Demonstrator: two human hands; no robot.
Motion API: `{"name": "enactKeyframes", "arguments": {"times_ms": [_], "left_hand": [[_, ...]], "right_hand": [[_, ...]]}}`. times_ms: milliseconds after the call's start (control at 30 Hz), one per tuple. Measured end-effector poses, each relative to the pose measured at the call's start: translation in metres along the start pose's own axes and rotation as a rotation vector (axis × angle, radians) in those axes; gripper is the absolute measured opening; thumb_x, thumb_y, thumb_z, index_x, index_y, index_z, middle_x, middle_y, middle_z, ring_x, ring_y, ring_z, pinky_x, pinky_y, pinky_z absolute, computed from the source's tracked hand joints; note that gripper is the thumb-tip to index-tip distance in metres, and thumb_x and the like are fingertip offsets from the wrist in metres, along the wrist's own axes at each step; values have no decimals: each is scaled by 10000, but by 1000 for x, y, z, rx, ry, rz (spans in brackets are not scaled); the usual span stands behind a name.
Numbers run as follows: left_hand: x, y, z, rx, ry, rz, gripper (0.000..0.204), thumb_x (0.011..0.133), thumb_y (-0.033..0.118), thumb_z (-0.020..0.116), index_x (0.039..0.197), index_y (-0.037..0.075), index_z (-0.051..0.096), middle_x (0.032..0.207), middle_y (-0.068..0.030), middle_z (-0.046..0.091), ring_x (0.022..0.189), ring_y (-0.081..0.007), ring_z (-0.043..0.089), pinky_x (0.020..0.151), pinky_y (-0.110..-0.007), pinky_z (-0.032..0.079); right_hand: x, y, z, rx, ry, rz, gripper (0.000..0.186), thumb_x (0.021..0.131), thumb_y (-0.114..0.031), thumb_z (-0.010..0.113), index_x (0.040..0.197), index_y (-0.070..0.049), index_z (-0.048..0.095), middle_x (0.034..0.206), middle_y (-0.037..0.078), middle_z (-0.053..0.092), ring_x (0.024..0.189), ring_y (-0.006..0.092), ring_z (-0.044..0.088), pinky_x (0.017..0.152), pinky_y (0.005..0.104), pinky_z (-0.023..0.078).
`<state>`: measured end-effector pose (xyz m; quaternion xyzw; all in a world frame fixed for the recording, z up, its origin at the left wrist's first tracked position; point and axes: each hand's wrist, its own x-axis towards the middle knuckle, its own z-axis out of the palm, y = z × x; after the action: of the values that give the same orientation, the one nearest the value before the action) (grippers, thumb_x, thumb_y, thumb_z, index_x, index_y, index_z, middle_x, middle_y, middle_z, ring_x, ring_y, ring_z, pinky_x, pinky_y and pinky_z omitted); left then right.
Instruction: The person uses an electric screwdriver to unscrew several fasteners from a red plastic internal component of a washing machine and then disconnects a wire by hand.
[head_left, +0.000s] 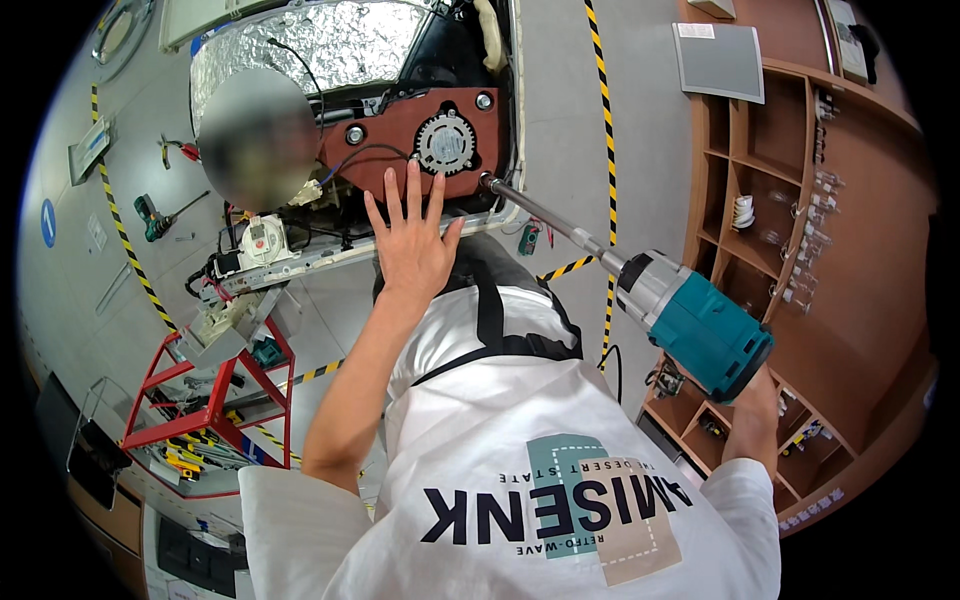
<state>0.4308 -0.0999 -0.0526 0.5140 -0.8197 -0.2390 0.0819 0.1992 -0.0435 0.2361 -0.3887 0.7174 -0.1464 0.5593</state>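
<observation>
The left hand is being held flat and open, its fingers spread wide and pointing toward a reddish-brown panel. The fingertips are lying at the lower edge of that panel, just below a round fan; whether they are pressing on it cannot be told. Nothing is being gripped by this hand.

A teal and silver power drill is being held by the right hand, which is being wrapped around the handle beneath the drill's body; the fingers are mostly hidden behind the tool. The drill's long metal shaft is being pointed up and to the left, with its tip touching the panel's lower right corner, near the fan.

The panel is being shown set into a machine lined with crinkled silver foil. A red metal stand is being seen to the left, and wooden shelves to the right.
</observation>
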Motion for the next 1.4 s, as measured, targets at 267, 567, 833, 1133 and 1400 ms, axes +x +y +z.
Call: {"name": "enactKeyframes", "arguments": {"times_ms": [267,567,833,1133,1400], "left_hand": [[-1,1,-1,-7,2,-9,547,842,375,505,1321,131,406,1425,-156,237,1322,-381,151,1022,-582,109],[-1,1,0,-10,0,-9,543,839,368,512,1318,131,411,1425,-155,237,1323,-377,153,1022,-581,117],[-1,1,-1,-13,-1,-10,550,835,371,517,1319,132,410,1424,-150,243,1323,-372,158,1021,-579,126],[0,1,-1,-1,5,-13,555,832,375,512,1320,131,409,1423,-152,243,1320,-376,166,1023,-578,117],[-1,0,-3,-27,24,-12,555,826,368,527,1316,132,413,1425,-146,241,1320,-374,164,1027,-571,120]], "right_hand": [[5,6,-6,-135,51,81,313,573,-72,694,856,20,595,685,110,606,548,168,510,564,257,437],[21,-22,-8,-371,9,165,431,517,-115,701,907,33,590,701,153,618,584,250,598,598,278,458],[22,-19,-8,-440,12,53,421,530,-101,688,918,36,602,659,146,616,558,232,613,565,271,461],[20,-21,-12,-364,-5,35,483,497,-111,690,947,40,601,670,149,616,558,230,615,561,266,461],[10,-6,-41,-276,40,-86,502,489,-117,695,959,32,600,685,134,613,546,216,598,568,258,466]]}}
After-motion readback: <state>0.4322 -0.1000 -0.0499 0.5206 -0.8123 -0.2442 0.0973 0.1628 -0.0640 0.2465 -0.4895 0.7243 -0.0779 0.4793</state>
